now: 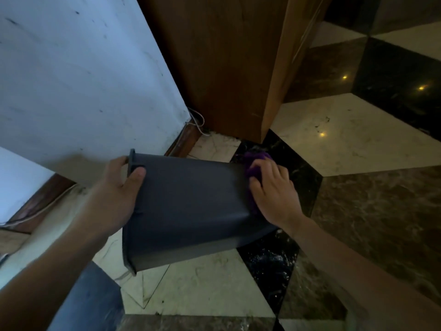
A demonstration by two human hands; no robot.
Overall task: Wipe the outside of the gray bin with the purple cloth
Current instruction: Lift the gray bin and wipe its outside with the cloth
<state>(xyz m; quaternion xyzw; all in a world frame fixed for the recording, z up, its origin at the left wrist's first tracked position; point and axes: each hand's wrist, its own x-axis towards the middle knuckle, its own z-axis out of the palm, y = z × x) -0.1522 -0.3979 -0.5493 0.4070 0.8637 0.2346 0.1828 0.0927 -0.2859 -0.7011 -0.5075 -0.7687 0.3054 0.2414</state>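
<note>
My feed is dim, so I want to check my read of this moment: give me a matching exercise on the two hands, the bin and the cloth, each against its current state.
Column one:
1. left hand
2. right hand
3. gray bin
4. purple cloth

Column two:
A. held tipped on its side above the floor
B. grips the rim end
C. bunched against the bin's base end
D. presses the cloth to the bin

Pairs: 1-B, 2-D, 3-A, 4-C

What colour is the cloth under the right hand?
Purple cloth, seen in the head view, pressed against the gray bin by the right hand.
</note>
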